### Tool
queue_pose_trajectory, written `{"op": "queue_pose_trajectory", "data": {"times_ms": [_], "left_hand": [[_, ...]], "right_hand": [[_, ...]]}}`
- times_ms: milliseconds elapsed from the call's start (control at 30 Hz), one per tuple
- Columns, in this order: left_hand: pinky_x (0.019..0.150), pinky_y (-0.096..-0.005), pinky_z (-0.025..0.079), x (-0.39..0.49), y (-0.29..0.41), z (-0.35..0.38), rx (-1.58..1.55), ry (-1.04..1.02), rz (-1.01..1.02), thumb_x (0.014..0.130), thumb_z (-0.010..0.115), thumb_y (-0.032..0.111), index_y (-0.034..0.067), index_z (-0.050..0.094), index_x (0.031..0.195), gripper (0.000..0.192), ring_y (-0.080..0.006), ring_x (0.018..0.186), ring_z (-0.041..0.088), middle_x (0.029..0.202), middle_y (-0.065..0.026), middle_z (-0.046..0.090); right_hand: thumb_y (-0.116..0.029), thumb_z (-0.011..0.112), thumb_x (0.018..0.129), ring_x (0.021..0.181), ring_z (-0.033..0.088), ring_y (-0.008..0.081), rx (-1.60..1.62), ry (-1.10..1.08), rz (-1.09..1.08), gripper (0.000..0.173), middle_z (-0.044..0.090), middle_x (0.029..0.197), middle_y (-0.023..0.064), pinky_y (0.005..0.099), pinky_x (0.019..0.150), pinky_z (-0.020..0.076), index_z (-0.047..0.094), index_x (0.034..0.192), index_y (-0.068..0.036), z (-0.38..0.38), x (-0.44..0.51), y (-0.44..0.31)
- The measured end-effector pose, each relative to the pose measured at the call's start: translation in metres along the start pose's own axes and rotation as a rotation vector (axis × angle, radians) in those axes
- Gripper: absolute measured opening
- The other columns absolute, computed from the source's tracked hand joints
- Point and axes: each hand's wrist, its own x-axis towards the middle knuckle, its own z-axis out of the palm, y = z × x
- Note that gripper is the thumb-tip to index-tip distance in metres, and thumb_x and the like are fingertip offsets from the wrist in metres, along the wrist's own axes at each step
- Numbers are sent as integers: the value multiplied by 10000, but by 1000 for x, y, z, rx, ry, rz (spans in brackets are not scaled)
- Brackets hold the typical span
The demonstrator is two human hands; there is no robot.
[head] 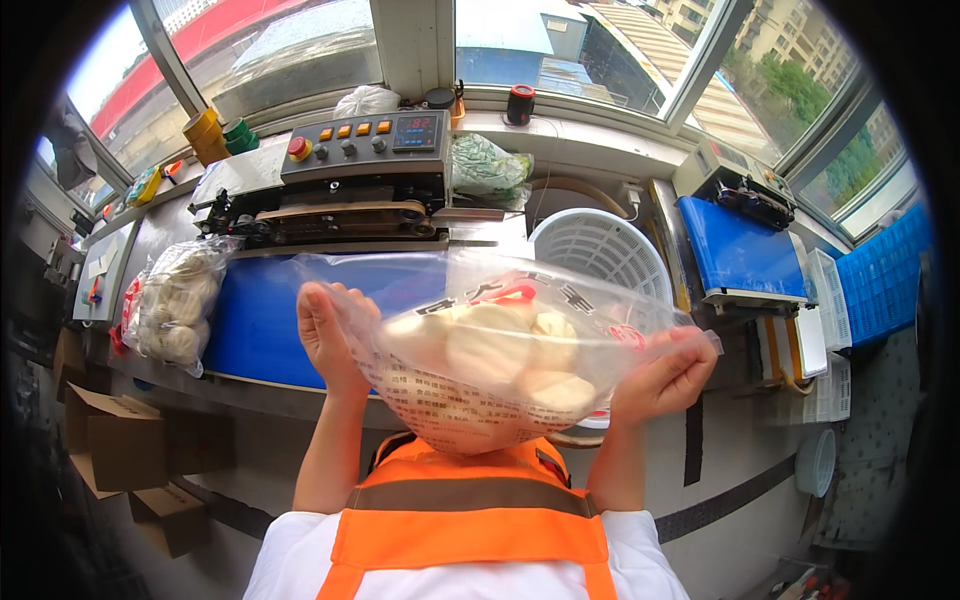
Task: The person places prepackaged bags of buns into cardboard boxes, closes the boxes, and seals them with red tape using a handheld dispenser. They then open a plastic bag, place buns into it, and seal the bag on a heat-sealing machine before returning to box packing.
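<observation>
A clear printed plastic bag (480, 420) is stretched wide between my two hands, with several pale round buns (491, 349) inside. My left hand (330, 337) grips one top corner of the bag, and my right hand (667, 371) grips the opposite corner. The bag hangs in front of my orange apron. Behind it lies the blue conveyor belt (262, 322) of a band sealing machine (360, 165), whose red digital display is lit. Another bag of buns (176, 307) rests at the left end of the belt.
A white plastic basket (600, 240) stands right of the sealer. Farther right are a second machine with a blue belt (742, 251) and blue crates (885, 277). Open cardboard boxes (124, 442) are at the lower left. Tape rolls (204, 135) and a red-black speaker (520, 105) sit along the windows.
</observation>
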Motion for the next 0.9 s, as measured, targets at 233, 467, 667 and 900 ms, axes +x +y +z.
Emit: {"op": "queue_pose_trajectory", "data": {"times_ms": [233, 467, 667, 900], "left_hand": [[392, -199, 208, 6, 25, -8, 106, 101, -35, 1008, 525, 250, 124, 513, 791, 251, -11, 472, 296, 599, 78, 362], [470, -214, 283, 59, -105, -67, 481, 189, -272, 962, 618, 263, 19, 654, 807, 291, -10, 531, 370, 631, 46, 532], [573, -276, 412, 77, -196, -101, 612, 346, -444, 882, 714, 249, 9, 630, 784, 272, -77, 639, 475, 715, -3, 601], [590, -302, 423, 92, -233, -89, 698, 383, -574, 853, 659, 137, -9, 604, 796, 167, -120, 638, 495, 704, -30, 573]], "right_hand": [[-160, 525, 997, 610, 386, 29, 53, -22, 422, 237, 506, 693, -43, 210, 536, 312, 603, 835, -5, -20, 31, -2], [-182, 595, 940, 600, 530, 121, -141, -414, 535, 267, 621, 659, 71, 284, 601, 441, 671, 814, 41, 67, 12, 140], [-251, 630, 870, 682, 657, 306, -493, -604, 606, 285, 666, 717, 190, 393, 656, 481, 704, 785, 11, 94, -13, 222], [-261, 636, 865, 669, 646, 324, -579, -538, 697, 274, 662, 703, 179, 404, 647, 479, 711, 783, -11, 90, -24, 255]]}}
